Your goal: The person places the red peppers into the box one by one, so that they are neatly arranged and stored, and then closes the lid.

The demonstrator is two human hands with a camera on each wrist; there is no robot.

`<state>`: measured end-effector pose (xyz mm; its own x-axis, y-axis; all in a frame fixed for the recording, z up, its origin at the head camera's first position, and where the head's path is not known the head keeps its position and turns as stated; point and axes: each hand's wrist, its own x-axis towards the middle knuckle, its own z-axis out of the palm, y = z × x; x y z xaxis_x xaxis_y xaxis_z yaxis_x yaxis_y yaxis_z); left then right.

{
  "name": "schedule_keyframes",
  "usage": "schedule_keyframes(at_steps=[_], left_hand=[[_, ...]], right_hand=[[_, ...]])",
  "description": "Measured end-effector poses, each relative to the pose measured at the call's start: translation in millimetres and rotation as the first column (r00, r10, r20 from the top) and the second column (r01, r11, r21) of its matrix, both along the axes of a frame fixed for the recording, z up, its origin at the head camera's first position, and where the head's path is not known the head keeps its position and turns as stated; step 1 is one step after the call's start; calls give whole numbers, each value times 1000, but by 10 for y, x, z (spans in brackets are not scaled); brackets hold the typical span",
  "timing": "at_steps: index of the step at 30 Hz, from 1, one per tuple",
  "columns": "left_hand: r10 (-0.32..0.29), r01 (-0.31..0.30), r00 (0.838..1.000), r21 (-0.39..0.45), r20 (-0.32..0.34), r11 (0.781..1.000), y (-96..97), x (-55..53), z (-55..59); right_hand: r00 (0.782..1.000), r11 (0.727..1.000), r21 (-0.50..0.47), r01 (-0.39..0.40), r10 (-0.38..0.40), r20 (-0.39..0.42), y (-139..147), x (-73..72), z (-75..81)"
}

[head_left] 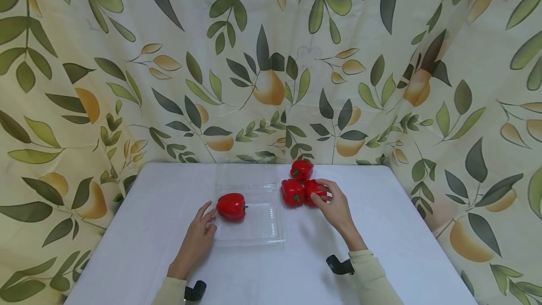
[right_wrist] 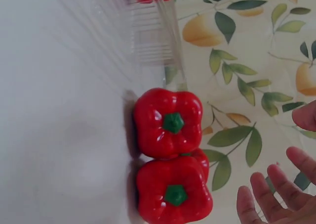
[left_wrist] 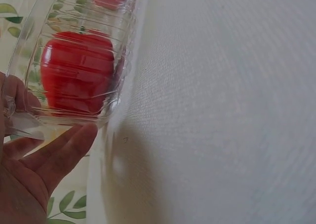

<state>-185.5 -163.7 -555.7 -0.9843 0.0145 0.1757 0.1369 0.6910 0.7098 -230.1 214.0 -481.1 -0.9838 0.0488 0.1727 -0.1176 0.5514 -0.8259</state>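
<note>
The glossy red bell pepper on the right is bunched up on the white-covered table with a red neighbour and a third red one just behind. If it's grabbed sloppily, the others could easily be knocked and sent rolling. It's reached over by the right hand, fingers spread wide, no actual hold shown.

The clear plastic box looks flimsy, so it could be skidded if a wall gets bumped. Inside, only one shiny red pepper is seen, laid sideways toward the left. The box's left side is met by the left hand, fingers loosely extended, nothing clamped.
</note>
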Motion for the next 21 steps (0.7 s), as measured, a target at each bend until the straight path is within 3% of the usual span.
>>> schedule_keyframes(at_steps=[16, 21], left_hand=[[6, -6, 1000, -11, -10, 1000, -7, -31, -23], [2, -2, 1000, -13, -4, 1000, -12, -23, -27]], right_hand=[[990, 992, -19, 122, -120, 67, 150, -103, -210], [983, 989, -38, 142, -137, 122, 168, -142, -292]])
